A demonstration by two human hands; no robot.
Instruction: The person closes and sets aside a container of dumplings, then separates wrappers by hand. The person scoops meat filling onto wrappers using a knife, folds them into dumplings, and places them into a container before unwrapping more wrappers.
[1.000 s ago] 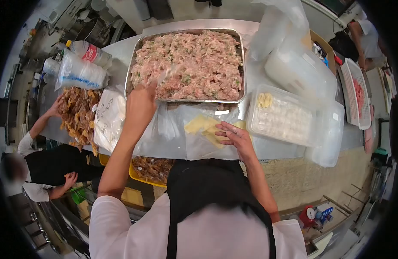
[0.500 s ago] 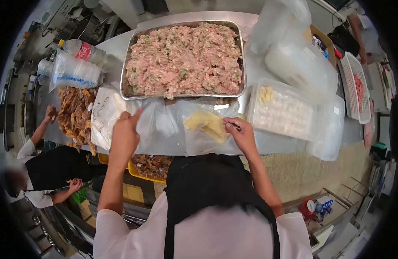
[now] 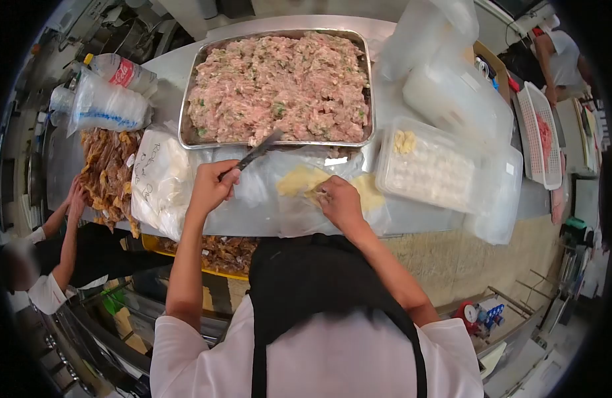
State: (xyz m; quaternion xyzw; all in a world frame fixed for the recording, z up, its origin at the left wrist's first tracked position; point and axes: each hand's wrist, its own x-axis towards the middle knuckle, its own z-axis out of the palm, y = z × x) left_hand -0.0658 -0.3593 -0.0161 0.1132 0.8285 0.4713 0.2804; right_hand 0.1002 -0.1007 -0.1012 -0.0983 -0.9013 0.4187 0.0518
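My left hand (image 3: 213, 189) is closed around the handle of a dark flat-bladed knife (image 3: 261, 148). The blade slants up to the near rim of a metal tray (image 3: 181, 126), its tip by the minced meat (image 3: 279, 86) flecked with green. My right hand (image 3: 342, 204) pinches the edge of a thin yellow dough wrapper (image 3: 299, 179) lying on clear plastic. Another yellow wrapper (image 3: 370, 192) lies just right of that hand. To the right, a clear plastic container (image 3: 425, 176) holds rows of pale pieces and a few yellowish dumplings (image 3: 405, 141).
Left of the tray are a cola bottle (image 3: 123, 71), bagged plastic cups (image 3: 110, 106), brown marinated meat (image 3: 110, 169) and a white bag with handwriting (image 3: 161, 176). More clear containers (image 3: 458, 99) and a white basket (image 3: 538, 136) stand right. A co-worker's hands (image 3: 74, 198) touch the brown meat.
The knife now shows in my left hand, pointing toward the tray. My right hand has moved left over the wrappers. The co-worker's hands have come together at the brown meat.
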